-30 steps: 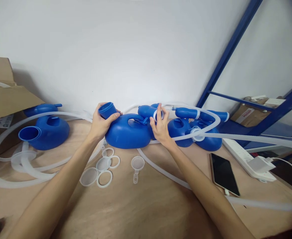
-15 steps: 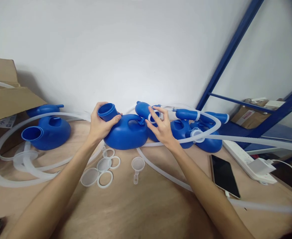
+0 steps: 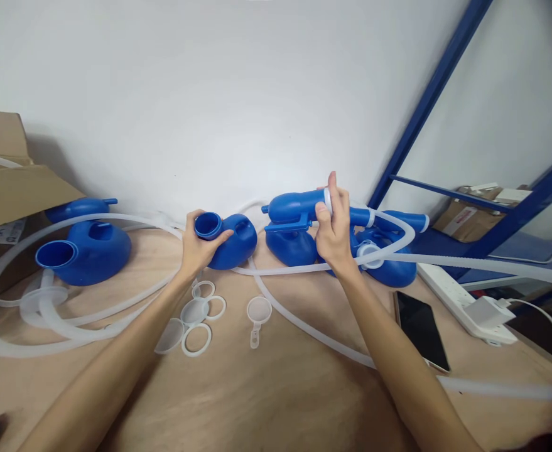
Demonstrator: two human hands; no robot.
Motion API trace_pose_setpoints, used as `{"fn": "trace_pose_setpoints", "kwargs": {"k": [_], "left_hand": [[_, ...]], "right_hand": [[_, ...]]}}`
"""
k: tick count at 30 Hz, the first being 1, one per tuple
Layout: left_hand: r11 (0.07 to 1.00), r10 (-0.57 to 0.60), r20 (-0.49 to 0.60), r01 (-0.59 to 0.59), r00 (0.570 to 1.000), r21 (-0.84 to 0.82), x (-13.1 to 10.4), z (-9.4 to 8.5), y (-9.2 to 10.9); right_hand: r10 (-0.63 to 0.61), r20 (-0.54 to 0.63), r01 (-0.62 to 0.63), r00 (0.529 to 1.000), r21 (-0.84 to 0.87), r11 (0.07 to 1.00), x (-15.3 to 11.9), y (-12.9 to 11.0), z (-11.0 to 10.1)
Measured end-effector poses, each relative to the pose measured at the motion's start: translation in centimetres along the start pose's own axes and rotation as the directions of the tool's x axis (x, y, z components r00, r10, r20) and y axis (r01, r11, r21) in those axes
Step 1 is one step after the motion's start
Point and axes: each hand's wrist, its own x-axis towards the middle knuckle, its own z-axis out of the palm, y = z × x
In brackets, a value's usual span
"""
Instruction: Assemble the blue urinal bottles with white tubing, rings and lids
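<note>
My left hand [image 3: 197, 247] is wrapped round the neck of a blue jug [image 3: 236, 246], whose open mouth faces up toward me. To the right, my right hand [image 3: 335, 225] grips the white-ringed neck of another blue bottle [image 3: 294, 207], which lies on its side with its handle facing down. Below my hands lie translucent discs and white rings [image 3: 196, 339], with a single tabbed disc [image 3: 259, 310] beside them. More blue jugs stand behind and below my right hand, partly hidden.
An open-mouthed blue jug [image 3: 97, 254] and a cardboard box [image 3: 21, 194] are at the left. Clear hoses [image 3: 323, 339] loop across the table. A phone [image 3: 421, 329] and a power strip [image 3: 464, 307] lie at the right, near a blue frame [image 3: 431, 107].
My left hand's jug has turned and shifted slightly, its handle swinging back. My right hand has moved right and closed round the neck of the other bottle, which has moved right too.
</note>
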Motion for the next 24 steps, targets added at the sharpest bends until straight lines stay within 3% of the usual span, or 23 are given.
{"fn": "trace_pose_setpoints", "kwargs": {"k": [4, 8, 10, 12, 13, 15, 17, 20, 24], "left_hand": [[0.996, -0.084, 0.166, 0.089, 0.983, -0.023, 0.7, -0.6, -2.0], [0.951, -0.308, 0.389, 0.282, 0.868, 0.123, 2.7, -3.6, -2.0], [0.957, -0.276, 0.431, 0.205, 0.859, 0.205, 3.4, -4.9, -0.2], [0.964, -0.099, 0.409, -0.015, 0.907, 0.267, 3.5, -5.3, 2.9], [0.963, -0.015, 0.453, -0.109, 0.891, 0.247, 3.2, -5.2, 4.7], [0.969, 0.056, 0.547, -0.177, 0.835, 0.171, 2.3, -4.6, 8.1], [0.975, 0.092, 0.582, -0.193, 0.808, 0.113, 1.3, -3.7, 10.9], [0.996, 0.068, 0.604, -0.092, 0.794, 0.009, 0.0, -2.9, 13.0], [0.999, 0.037, 0.511, -0.017, 0.859, -0.045, -0.7, -2.3, 13.4]], "right_hand": [[0.07, 0.068, -0.074, 0.995, 0.052, 0.996, -0.4, 0.8, 1.0], [0.03, 0.138, -0.038, 0.99, 0.055, 0.998, -0.8, 0.8, 1.5], [0.019, 0.165, -0.029, 0.986, 0.062, 0.998, -0.8, 0.3, 1.8], [0.017, 0.183, -0.033, 0.983, 0.089, 0.995, -0.8, -0.5, 2.1], [0.017, 0.188, -0.039, 0.982, 0.114, 0.993, -0.7, -1.1, 2.4], [0.029, 0.18, -0.063, 0.983, 0.19, 0.98, -0.6, -2.5, 3.0], [0.059, 0.154, -0.103, 0.986, 0.296, 0.95, -0.6, -4.2, 3.7], [0.135, 0.129, -0.178, 0.982, 0.421, 0.889, -0.5, -6.6, 4.5], [0.179, 0.177, -0.246, 0.968, 0.51, 0.824, -0.5, -9.0, 5.1]]}}
